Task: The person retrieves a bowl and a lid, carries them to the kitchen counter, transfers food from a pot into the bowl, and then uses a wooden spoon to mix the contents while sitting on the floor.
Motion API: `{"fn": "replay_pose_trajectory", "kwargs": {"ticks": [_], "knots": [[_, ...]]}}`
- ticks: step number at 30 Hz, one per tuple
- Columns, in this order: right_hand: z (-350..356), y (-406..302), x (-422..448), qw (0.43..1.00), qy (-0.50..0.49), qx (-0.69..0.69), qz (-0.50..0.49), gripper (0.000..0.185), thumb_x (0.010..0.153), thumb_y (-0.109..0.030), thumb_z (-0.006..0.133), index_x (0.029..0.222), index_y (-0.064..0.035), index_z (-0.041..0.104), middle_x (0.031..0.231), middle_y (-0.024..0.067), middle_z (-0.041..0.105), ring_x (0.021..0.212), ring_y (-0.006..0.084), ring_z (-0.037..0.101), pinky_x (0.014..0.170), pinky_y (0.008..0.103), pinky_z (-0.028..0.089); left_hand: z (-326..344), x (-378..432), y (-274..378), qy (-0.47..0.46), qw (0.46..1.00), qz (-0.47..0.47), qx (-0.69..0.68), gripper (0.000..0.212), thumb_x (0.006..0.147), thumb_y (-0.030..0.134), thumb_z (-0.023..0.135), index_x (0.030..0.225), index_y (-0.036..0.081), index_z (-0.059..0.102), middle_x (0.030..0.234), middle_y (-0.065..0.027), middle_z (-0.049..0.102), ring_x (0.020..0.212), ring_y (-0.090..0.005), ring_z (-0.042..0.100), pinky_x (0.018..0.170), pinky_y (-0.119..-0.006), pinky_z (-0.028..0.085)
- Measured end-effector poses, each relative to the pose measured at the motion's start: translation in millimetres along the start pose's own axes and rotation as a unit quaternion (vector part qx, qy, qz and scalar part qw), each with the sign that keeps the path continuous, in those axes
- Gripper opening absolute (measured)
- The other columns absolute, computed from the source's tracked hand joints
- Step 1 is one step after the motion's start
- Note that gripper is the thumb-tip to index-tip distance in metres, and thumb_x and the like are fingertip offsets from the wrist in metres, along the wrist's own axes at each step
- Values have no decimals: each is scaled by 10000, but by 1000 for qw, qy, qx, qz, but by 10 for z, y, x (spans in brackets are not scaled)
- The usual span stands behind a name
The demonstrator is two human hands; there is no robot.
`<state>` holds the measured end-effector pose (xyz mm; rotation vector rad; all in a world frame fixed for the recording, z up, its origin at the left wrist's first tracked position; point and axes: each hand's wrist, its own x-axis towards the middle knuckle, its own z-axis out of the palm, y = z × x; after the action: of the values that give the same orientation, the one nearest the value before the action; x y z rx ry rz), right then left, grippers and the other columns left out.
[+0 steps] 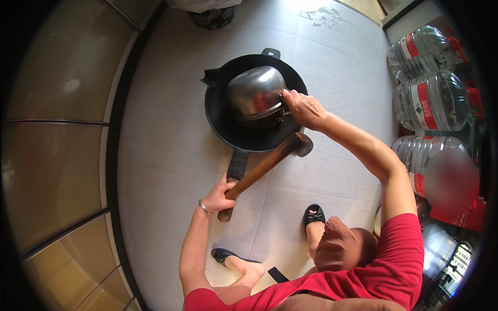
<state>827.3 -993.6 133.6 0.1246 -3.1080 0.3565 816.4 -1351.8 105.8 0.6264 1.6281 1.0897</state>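
A black wok [218,112] with a spout, a loop and a long handle appears at the centre of the head view. My left hand [220,197] grips the wok's wooden-ended handle [225,215] together with the wooden handle of a ladle [268,161], whose dark head lies by the wok's lower right rim. Inside the wok, a shiny metal pot or bowl [258,91] is tilted over, with a small chain or catch at its right edge. My right hand [305,109] pinches that edge. The pot's underside is hidden.
Large plastic water bottles [424,101] line the right side. Glossy cabinet doors [58,163] run along the left. A dark patterned bin [214,17] with a pale liner stands at the top. Wet marks [327,17] show on the tiled floor. My feet in black shoes [314,214] are below.
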Motion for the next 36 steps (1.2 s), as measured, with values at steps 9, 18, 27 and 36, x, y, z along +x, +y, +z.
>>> {"fn": "replay_pose_trajectory", "kwargs": {"ticks": [9, 18, 27, 36], "knots": [[-122, -38, 18, 768, -98, 542, 326, 296, 703, -52, 546, 974, 4, 438, 738, 88, 569, 611, 155, 566, 515, 257, 461, -15, 27, 6, 14, 996, 26, 86, 220, 545, 55, 574, 763, 23, 569, 1138, -204, 380, 1067, -335, 382, 944, -320, 323], [-35, 124, 121, 488, -195, 764, 375, 247, 903, -300, 485, 836, -63, 506, 638, 12, 504, 418, 34, 330, 362, 163, 242, -9, 7, 86, 29, 995, 7, 98, 198, 546, 45, 571, 740, 9, 556, 1145, -182, 389, 1035, -306, 407, 907, -300, 350], [-180, 182, -110, 485, -88, 848, 197, 207, 909, -245, 487, 836, -53, 513, 635, -21, 469, 443, 14, 302, 388, 167, 223, -104, -146, 62, 13, 992, -45, 121, 214, 550, 19, 573, 762, -7, 579, 1417, -202, 188, 1197, -297, 388, 908, -306, 379], [58, 304, -744, 394, -46, 898, 190, 219, 911, -259, 476, 813, -64, 498, 604, -40, 426, 439, 13, 278, 370, 155, 199, -38, -245, 112, 13, 990, -112, 91, 203, 569, 20, 571, 771, 3, 587, 1343, -171, 313, 1099, -233, 469, 841, -284, 406]]}}
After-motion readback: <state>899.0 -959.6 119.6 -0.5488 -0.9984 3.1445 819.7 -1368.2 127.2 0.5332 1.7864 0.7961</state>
